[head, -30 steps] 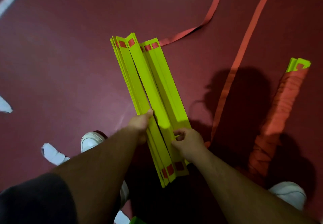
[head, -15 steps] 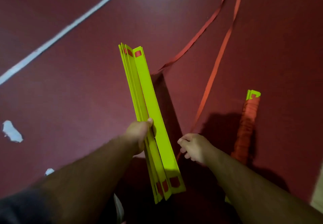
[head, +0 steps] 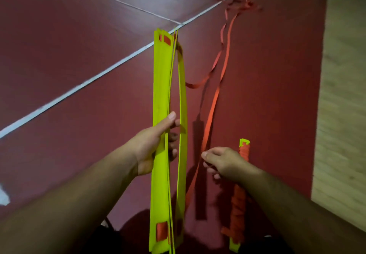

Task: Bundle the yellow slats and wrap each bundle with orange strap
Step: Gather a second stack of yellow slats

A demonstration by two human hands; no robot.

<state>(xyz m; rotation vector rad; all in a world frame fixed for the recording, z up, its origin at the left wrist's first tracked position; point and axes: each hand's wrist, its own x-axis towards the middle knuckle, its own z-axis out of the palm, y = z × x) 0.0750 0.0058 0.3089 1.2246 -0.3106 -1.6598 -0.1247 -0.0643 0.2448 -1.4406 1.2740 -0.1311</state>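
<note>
**Over red floor (head: 79,45): slats (head: 160,115) gripped, strap (head: 214,99) pinched**

Above the floor, a stack of yellow slats is held lengthwise by the left hand (head: 152,146), w/ thumb pressed on the front face and fingers curled behind. One slat is bowed apart to the right of the rest. Just right of the stack, the orange strap is pinched betw. thumb and fingers of the right hand (head: 223,162). Beyond that hand the strap is laid out across the floor to a loose tangle at the far end. A strap-wrapped bundle (head: 237,204) is seen lying on the floor beneath the right hand, yellow ends exposed. White lines (head: 79,87) are painted across the floor.
</note>
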